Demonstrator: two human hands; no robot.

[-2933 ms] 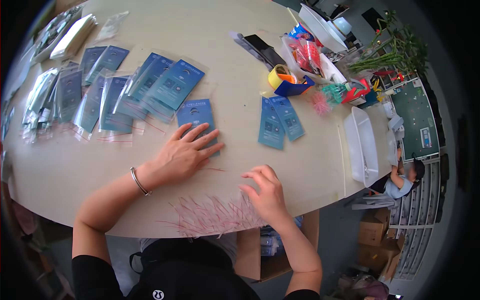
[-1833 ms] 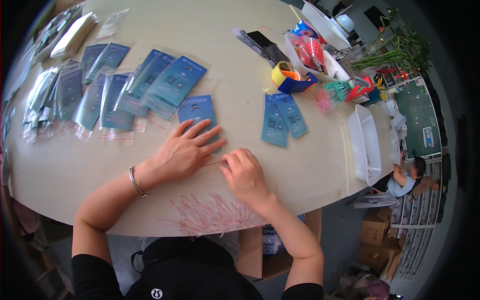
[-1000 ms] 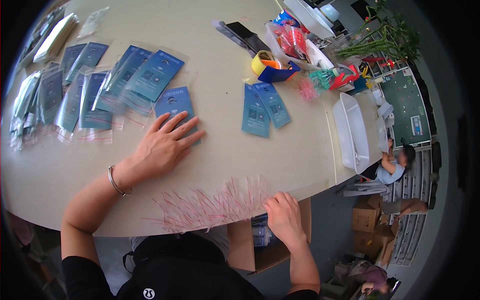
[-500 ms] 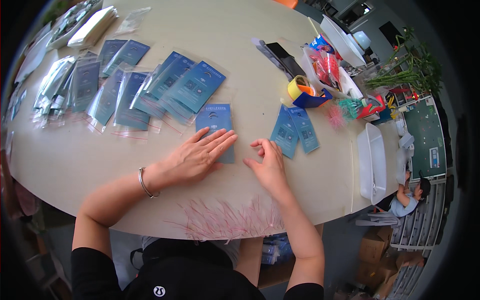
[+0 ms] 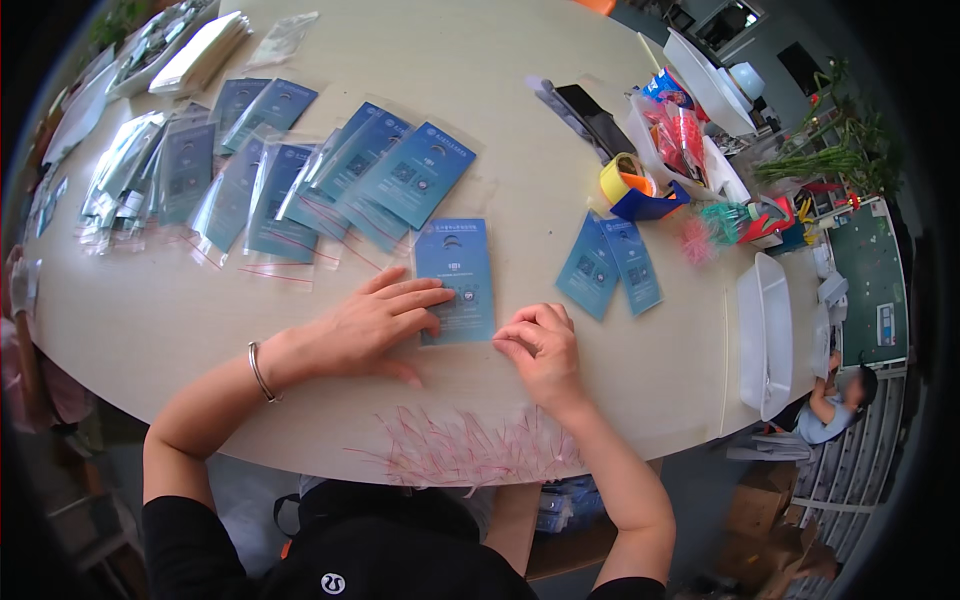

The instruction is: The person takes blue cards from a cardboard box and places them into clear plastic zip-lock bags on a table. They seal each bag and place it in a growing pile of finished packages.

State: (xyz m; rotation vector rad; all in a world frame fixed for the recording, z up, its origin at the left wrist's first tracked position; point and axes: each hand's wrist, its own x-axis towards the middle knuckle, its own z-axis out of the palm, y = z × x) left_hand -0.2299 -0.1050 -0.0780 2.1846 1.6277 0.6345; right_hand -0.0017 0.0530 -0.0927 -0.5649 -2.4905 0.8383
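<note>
On the beige table (image 5: 150, 320), the left hand (image 5: 375, 320) lies flat, fingers spread, pressing the blue packaged card (image 5: 455, 280). Just right of the card's lower corner, the right hand (image 5: 540, 345) curls, fingertips pinched at its edge; what they hold is unclear.

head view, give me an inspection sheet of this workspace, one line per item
surface: pale rounded table, mostly covered at left and right.
job's things: blue card flat in front of the person; pile of red-tipped strips at the near edge.
clutter: fanned bagged blue cards at left; two loose cards at right; yellow tape roll; white tray; bin of red items.
grippers: left hand lies flat, fingers on the blue card; right hand curled at the card's lower right corner, pinching something too small to tell.
cables: nothing seen.
surroundings: another person at far right; cardboard boxes on the floor.
</note>
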